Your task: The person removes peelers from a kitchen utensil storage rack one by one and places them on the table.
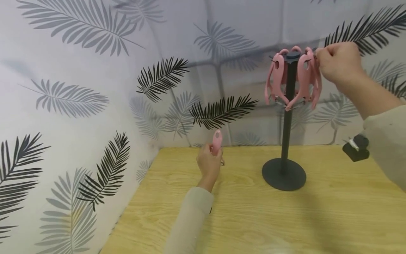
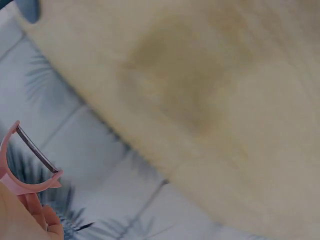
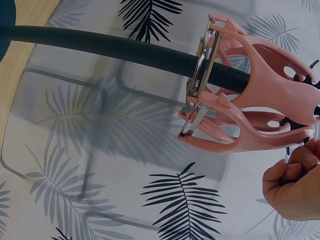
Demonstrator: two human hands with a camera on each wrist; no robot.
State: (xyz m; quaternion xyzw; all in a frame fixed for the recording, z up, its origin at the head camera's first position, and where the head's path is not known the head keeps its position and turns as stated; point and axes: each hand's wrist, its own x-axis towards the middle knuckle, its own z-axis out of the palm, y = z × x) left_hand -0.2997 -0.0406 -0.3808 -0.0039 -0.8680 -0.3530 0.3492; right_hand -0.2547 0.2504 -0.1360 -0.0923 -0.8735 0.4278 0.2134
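A pink Y-shaped peeler (image 1: pixel 217 141) with a metal blade is gripped in my left hand (image 1: pixel 209 160), its holed handle end pointing up in the head view. In the left wrist view the peeler's blade (image 2: pixel 37 149) shows above the fingers. To the right, several pink peelers (image 3: pixel 280 90) hang by their handle holes from the hooks of a dark stand (image 1: pixel 287 130), blades downward. My right hand (image 1: pixel 340 63) is at the top of the stand, its curled fingers pinching a hook at the right side; the fingertips' exact hold is partly hidden.
The stand's round base (image 1: pixel 283 174) rests on a wooden table (image 1: pixel 241 215). A small black object (image 1: pixel 356 148) with a pale strip shows by the right sleeve. Leaf-patterned wall covering (image 1: pixel 165 116) rises behind the table and on the left.
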